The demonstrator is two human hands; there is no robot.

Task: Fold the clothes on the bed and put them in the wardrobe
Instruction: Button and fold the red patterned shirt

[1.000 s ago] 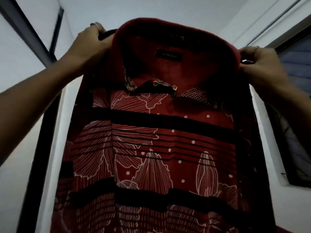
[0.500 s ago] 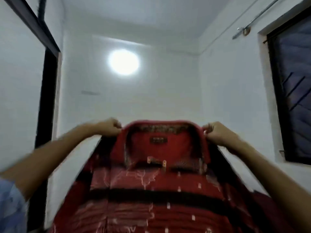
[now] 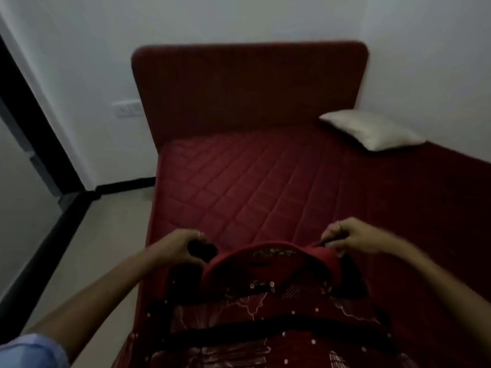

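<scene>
Two hands hold a red patterned shirt (image 3: 268, 314) by its shoulders, over the near end of the bed (image 3: 252, 181). The left hand (image 3: 175, 248) grips the dark cloth just beside the collar (image 3: 265, 264), its fingers (image 3: 194, 236) curled around the fabric. The right hand (image 3: 353, 239) pinches the other side of the collar, with its fingers bent down on the cloth. A thin ring shows on one finger of each hand. The shirt faces the person, with the collar on top and small buttons below it; the lower part goes out of the picture. The picture is blurred, so one cannot tell if the shirt touches the mattress. A pale pillow (image 3: 372, 131) lies at the far right corner of the bed, near the red headboard (image 3: 249, 88). A light blue sleeve (image 3: 32, 351) shows at the bottom left.
</scene>
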